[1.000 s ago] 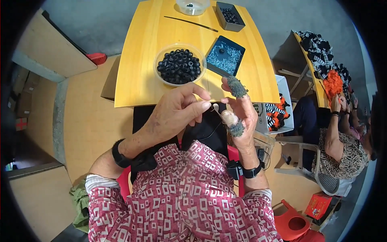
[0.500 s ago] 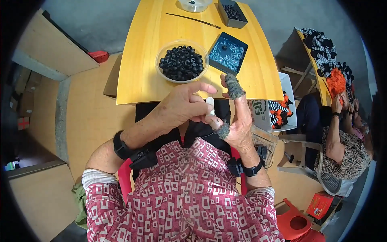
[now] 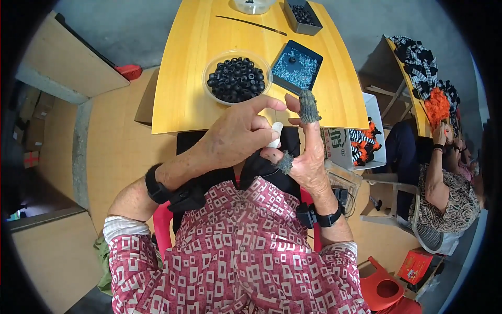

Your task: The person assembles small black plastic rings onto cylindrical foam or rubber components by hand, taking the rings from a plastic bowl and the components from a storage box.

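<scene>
Since the yellow worktop [image 3: 180,65] comes almost up to the person's lap, I'd guess stuff is laid out on it for short reaches. Next size down is the white box [image 3: 377,119] of orange, black and striped pieces [image 3: 365,147], parked just past the worktop's right edge, probably to save surface, though from where I'm standing it could crowd the right arm. Then there's the clear bowl [image 3: 204,83] near the front edge, with the dark tray [image 3: 286,86] just beside it and a dark box [image 3: 308,29] way at the back, likely out of the way. The left hand [image 3: 230,125] is in front of the bowl, its grip narrow on a little white piece; the right hand [image 3: 309,163] has its grip wide, thumb and index well apart. A thin dark stick [image 3: 251,24] lies behind the bowl. Grey knit covers [image 3: 309,106] wrap that index and thumb, for protection I suppose. The white piece [image 3: 277,133] sits between the left fingertips by the right thumb, but the fingers block too much to tell if it's on it. Tiniest are the bluish beads [image 3: 297,69] in the tray.
</scene>
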Demonstrator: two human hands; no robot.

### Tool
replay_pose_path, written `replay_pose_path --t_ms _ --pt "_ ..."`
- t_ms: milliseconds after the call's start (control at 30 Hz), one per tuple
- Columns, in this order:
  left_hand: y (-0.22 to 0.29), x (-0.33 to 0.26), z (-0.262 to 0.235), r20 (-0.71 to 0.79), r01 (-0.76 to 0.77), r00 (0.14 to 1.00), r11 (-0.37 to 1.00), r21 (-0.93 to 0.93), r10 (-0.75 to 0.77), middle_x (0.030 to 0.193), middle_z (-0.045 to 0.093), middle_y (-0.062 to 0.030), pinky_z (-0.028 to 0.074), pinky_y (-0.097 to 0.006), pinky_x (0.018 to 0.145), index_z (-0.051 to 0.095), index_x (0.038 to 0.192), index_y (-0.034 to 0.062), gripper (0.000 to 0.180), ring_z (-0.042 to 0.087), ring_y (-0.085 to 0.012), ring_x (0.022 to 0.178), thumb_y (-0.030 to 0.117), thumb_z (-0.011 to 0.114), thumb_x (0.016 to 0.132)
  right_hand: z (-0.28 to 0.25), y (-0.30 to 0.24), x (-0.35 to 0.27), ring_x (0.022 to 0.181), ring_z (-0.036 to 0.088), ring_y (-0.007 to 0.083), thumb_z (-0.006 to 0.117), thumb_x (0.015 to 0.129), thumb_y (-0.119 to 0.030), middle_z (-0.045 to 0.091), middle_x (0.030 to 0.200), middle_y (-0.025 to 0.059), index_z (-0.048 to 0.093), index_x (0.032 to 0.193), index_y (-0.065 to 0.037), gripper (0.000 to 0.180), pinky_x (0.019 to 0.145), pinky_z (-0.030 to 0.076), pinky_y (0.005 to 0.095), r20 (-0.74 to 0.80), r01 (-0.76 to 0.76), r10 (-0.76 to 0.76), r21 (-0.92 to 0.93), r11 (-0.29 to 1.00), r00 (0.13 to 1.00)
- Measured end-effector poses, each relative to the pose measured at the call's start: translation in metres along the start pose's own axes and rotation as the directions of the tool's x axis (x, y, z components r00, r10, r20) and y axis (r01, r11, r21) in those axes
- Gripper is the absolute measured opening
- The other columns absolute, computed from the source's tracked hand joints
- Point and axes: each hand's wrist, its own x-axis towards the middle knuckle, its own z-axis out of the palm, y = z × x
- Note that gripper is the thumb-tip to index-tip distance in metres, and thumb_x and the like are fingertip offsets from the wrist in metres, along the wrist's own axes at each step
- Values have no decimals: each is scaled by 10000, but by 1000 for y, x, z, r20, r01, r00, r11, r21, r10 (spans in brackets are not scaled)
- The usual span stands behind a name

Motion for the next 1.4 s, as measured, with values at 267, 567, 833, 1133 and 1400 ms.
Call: replay_pose_path --t_ms 267,567,833,1133,1400 --pt "8 3 -1 9 -78 997 988 135 77 729 633 -34 512 -226 702 342 1376 30 541 653 -107 725 7 546 875 -2 0 -2 1203 493 316 846 651 -287 469 1344 165 339 1392 -32 933 974 429 414 -6 -92 92 -48 995 996" --pt "3 8 -3 -21 -50 998 988 149 54 738 630 -32 510 -223 699 394 1347 29 515 646 -105 720 9 564 861 -4 4 1 1165 509 353 854 642 -261 512 1291 176 383 1352 5 892 965 431 428 -17 -15 13 -124 992 1000" --pt "10 7 6 -35 -134 988 939 315 153 678 625 -19 481 -222 639 445 1321 49 487 635 -77 678 25 552 846 -1 9 -2 1043 540 339 828 677 -254 528 1172 187 415 1309 7 799 876 462 408 -47 -51 45 -135 990 998" --pt "14 11 10 -88 -173 964 846 505 250 564 544 5 432 -218 571 515 1252 72 422 542 -35 561 42 553 833 -1 9 -1 971 546 321 819 690 -274 526 1080 176 430 1285 3 762 823 470 396 -43 -53 49 -115 992 998" --pt "11 13 4 -86 -158 970 860 486 227 551 500 31 408 -214 567 534 1234 71 396 459 -25 550 33 552 841 -3 10 1 1040 547 350 826 688 -302 536 1198 189 422 1302 24 804 870 463 409 -54 60 -68 -144 988 996"
